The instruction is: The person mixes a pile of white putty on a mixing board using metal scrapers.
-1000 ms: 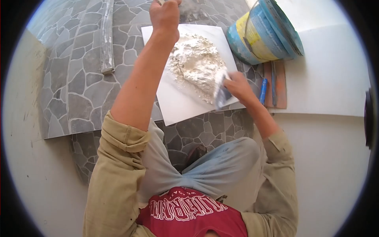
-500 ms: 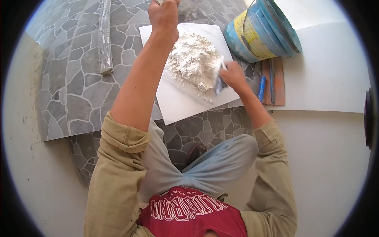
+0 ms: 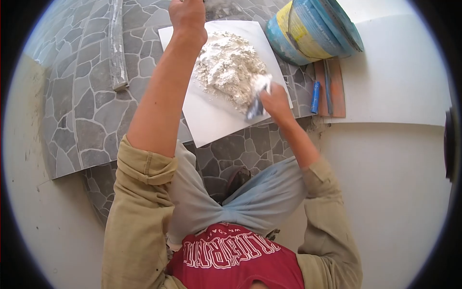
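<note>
A heap of whitish powder (image 3: 228,70) lies on a white board (image 3: 207,123) set on the grey stone-patterned surface. My right hand (image 3: 276,101) is closed around a scraper (image 3: 256,103), whose blurred blade touches the lower right side of the heap and carries some white material. My left hand (image 3: 188,17) reaches over the far left part of the board to the top edge of the view. Its fingers are mostly cut off by that edge, and what they hold, if anything, cannot be made out.
A blue bucket with a yellow label (image 3: 308,33) lies tilted at the upper right. Below it are a blue-handled tool (image 3: 315,98) and a reddish-brown flat piece (image 3: 337,91). On the left, a long grey bar (image 3: 117,48) rests on the stone-patterned surface (image 3: 101,115).
My right hand and the scraper have moved left and slightly down along the heap's edge. The whole view has shifted a little, so board, bucket and bar appear higher and further left.
</note>
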A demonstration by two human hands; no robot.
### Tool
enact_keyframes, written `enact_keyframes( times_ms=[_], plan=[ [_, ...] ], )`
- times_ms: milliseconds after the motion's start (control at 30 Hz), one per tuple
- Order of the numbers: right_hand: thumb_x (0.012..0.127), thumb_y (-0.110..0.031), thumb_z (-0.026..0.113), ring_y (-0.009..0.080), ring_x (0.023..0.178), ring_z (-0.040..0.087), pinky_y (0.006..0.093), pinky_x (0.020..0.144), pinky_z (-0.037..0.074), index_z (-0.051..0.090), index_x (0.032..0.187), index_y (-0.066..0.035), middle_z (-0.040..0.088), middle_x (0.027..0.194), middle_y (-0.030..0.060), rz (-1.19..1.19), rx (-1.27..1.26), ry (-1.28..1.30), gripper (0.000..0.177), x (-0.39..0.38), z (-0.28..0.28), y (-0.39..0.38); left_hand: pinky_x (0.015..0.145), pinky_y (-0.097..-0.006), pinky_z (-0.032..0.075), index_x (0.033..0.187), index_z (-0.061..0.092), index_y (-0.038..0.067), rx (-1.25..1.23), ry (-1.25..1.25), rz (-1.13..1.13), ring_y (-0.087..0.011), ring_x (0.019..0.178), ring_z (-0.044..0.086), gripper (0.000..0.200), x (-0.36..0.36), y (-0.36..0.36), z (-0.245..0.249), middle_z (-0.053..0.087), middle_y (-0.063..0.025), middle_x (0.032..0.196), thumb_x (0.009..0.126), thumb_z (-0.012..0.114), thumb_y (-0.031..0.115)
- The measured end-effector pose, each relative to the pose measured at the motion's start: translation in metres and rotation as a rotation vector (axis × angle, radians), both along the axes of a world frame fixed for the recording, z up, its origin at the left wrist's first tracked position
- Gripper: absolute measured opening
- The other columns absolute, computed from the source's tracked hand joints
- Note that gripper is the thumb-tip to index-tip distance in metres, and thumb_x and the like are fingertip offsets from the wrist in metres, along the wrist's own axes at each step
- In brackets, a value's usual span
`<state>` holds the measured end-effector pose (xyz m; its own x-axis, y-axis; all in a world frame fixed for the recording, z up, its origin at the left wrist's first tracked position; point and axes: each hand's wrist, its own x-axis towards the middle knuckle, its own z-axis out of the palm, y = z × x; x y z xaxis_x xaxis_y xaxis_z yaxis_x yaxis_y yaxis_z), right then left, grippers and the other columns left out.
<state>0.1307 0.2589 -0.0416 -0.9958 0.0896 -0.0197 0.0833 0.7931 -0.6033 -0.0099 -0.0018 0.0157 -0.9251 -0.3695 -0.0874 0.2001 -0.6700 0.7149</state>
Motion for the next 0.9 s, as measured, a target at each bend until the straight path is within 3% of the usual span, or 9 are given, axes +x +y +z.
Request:
enact_keyframes(
  times_ms=[200, 267, 300, 500, 600, 633, 767, 833, 900],
  plan=[
    [0.080, -0.015, 0.058, 0.0169, 0.072, 0.060, 0.0374, 0.066, 0.048, 0.066, 0.088, 0.007, 0.068, 0.077, 0.0136, 0.143, -0.236, -0.058, 0.025, -0.036, 0.034, 0.023, 0.068, -0.0346, 0.043, 0.093, 0.061, 0.000, -0.054, 0.011, 0.041, -0.0173, 0.071, 0.053, 0.018, 0.006, 0.000, 0.001, 0.056, -0.0034, 0.080, 0.083, 0.065, 0.014],
    [0.080, -0.011, 0.056, 0.0127, 0.075, 0.059, 0.0331, 0.067, 0.047, 0.068, 0.094, 0.007, 0.067, 0.079, 0.0064, -0.003, -0.177, -0.022, 0.026, -0.031, 0.031, 0.053, 0.072, -0.0341, 0.048, 0.102, 0.059, 0.000, 0.002, -0.012, 0.033, -0.0185, 0.078, 0.058, 0.022, 0.006, -0.014, 0.007, 0.060, -0.0057, 0.088, 0.084, 0.067, 0.010],
    [0.080, -0.011, 0.056, 0.0127, 0.075, 0.059, 0.0331, 0.067, 0.047, 0.068, 0.094, 0.007, 0.067, 0.079, 0.0064, 0.002, -0.173, -0.020, 0.026, -0.027, 0.025, 0.072, 0.076, -0.0336, 0.053, 0.111, 0.057, 0.000, 0.054, -0.038, 0.011, -0.0197, 0.085, 0.063, 0.029, 0.005, -0.017, 0.008, 0.064, -0.0081, 0.096, 0.086, 0.070, 0.007],
    [0.082, -0.007, 0.054, 0.0102, 0.072, 0.054, 0.0301, 0.064, 0.044, 0.069, 0.095, 0.005, 0.064, 0.078, 0.0024, -0.144, -0.249, -0.038, 0.023, -0.031, -0.006, 0.089, 0.076, -0.0347, 0.053, 0.110, 0.057, 0.001, 0.033, -0.087, 0.010, -0.0203, 0.086, 0.063, 0.027, 0.002, -0.016, 0.008, 0.064, -0.0086, 0.098, 0.087, 0.069, 0.007],
    [0.085, -0.008, 0.056, 0.0077, 0.065, 0.046, 0.0296, 0.056, 0.036, 0.064, 0.083, 0.002, 0.055, 0.069, -0.0011, 0.175, -0.470, 0.079, 0.013, -0.082, -0.041, 0.081, 0.078, -0.0343, 0.053, 0.116, 0.056, -0.001, -0.001, -0.025, -0.044, -0.0197, 0.087, 0.064, 0.031, 0.004, -0.010, 0.008, 0.065, -0.0101, 0.102, 0.089, 0.067, 0.008],
    [0.083, -0.011, 0.058, 0.0107, 0.064, 0.046, 0.0322, 0.057, 0.039, 0.064, 0.084, 0.005, 0.055, 0.067, 0.0049, 0.206, -0.378, 0.098, 0.017, -0.104, -0.047, 0.076, 0.078, -0.0343, 0.053, 0.116, 0.056, -0.001, -0.006, -0.012, -0.044, -0.0197, 0.087, 0.064, 0.031, 0.003, -0.008, 0.008, 0.065, -0.0101, 0.102, 0.089, 0.067, 0.008],
    [0.081, -0.019, 0.064, 0.0175, 0.067, 0.053, 0.0364, 0.064, 0.045, 0.066, 0.093, 0.008, 0.057, 0.069, 0.0146, 0.224, -0.076, -0.047, 0.029, -0.125, 0.020, 0.028, 0.084, -0.0335, 0.051, 0.120, 0.064, 0.001, -0.467, 0.146, -0.119, -0.0189, 0.091, 0.065, 0.033, 0.003, -0.012, 0.005, 0.071, -0.0096, 0.102, 0.091, 0.067, 0.015],
    [0.082, -0.019, 0.064, 0.0172, 0.067, 0.053, 0.0359, 0.064, 0.045, 0.068, 0.094, 0.007, 0.059, 0.070, 0.0129, 0.236, -0.050, -0.019, 0.029, -0.120, 0.052, 0.022, 0.085, -0.0362, 0.051, 0.110, 0.074, 0.009, -0.915, 0.160, -0.112, -0.0248, 0.088, 0.068, 0.023, 0.010, -0.017, 0.008, 0.075, -0.0096, 0.092, 0.089, 0.069, 0.019],
    [0.087, -0.018, 0.061, 0.0161, 0.072, 0.056, 0.0341, 0.070, 0.046, 0.070, 0.099, 0.007, 0.065, 0.077, 0.0073, 0.183, -0.127, -0.064, 0.029, -0.102, 0.080, 0.011, 0.086, -0.0350, 0.051, 0.110, 0.075, 0.009, -1.097, 0.158, -0.113, -0.0226, 0.091, 0.069, 0.021, 0.016, -0.018, 0.011, 0.075, -0.0077, 0.099, 0.091, 0.069, 0.015]
  ],
)
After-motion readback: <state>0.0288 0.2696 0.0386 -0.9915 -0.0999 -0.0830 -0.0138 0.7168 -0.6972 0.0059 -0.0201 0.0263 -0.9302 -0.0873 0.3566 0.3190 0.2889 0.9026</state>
